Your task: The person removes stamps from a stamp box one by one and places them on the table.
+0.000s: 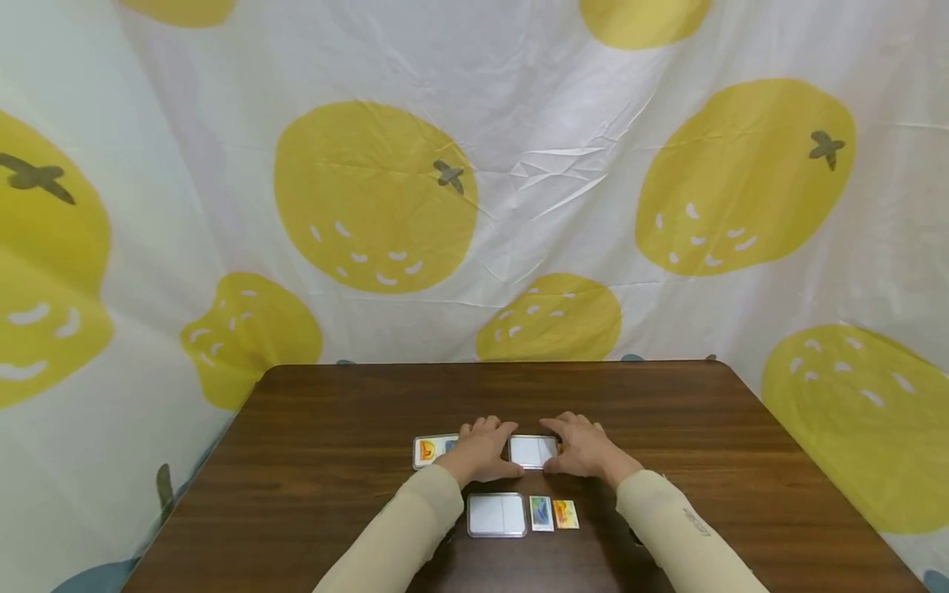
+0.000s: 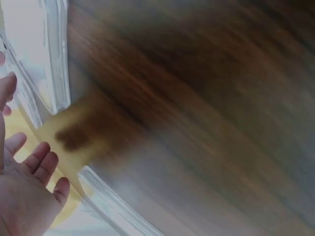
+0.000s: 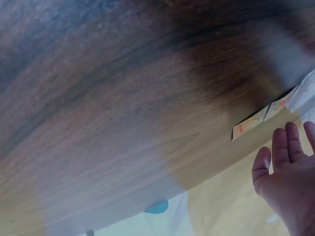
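Observation:
In the head view a flat clear case with a white inside [image 1: 535, 451] lies on the table between my two hands. My left hand [image 1: 485, 451] is at its left side, thumb and fingers spread apart. On the other side is my right hand [image 1: 586, 447], its fingers loosely bent and close to the case edge. Contact with the case is hard to tell. Left of my left hand lies a similar case with colourful cards [image 1: 430, 450], partly covered by that hand. The right wrist view shows two small orange-yellow cards [image 3: 250, 125] beside a case [image 3: 304, 93], near my right fingertips.
Nearer to me another white-backed clear case [image 1: 497, 515] lies flat. Right of it are a blue-green card [image 1: 541, 513] and an orange-yellow card [image 1: 566, 514]. The brown wooden table [image 1: 334, 494] ends at a fruit-patterned cloth [image 1: 534, 206].

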Available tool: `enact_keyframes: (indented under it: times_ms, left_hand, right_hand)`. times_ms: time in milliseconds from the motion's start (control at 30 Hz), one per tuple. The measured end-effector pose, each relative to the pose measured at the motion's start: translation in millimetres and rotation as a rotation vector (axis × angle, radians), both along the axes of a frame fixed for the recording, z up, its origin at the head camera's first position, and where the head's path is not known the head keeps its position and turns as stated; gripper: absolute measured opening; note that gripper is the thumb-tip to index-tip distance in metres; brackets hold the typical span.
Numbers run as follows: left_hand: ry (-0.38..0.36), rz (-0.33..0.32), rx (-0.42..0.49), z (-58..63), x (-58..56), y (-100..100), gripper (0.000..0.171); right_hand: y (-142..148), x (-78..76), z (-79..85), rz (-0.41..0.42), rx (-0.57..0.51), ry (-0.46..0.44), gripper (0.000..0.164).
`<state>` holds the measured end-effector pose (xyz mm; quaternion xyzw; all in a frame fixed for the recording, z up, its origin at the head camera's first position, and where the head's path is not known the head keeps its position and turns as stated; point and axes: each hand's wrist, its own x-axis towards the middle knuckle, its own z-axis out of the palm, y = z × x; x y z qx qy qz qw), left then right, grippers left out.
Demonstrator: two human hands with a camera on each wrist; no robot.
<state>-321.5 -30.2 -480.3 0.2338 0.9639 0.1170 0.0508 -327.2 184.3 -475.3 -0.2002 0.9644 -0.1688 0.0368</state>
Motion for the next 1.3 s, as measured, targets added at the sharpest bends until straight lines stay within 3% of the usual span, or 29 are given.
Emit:
enact_keyframes:
  times_ms: [233,533,867,1300]
  left_hand:
    - [0.01,-0.019,0.089,7.5,-3.2,-17,0.071]
    - [0.024,-0.025,0.135,19.4,-4.5,-33,0.07]
    - [0.012,-0.001,0.21,16.1,-2.2,-57,0.071]
    - [0.01,0.061,0.224,15.4,-1.0,-89,0.07]
  right_hand:
    - [-1,-1.4,1.9,0.008,-0.035,0.069,0.063]
    - [-8,-1.4,7.2,0.034,-0.073,0.145,0.054]
    - [-20,1.8,3.5,0.042,-0.137,0.097,0.052]
    - [-38,4.2,3.2,0.064,-0.165,0.07,0.059]
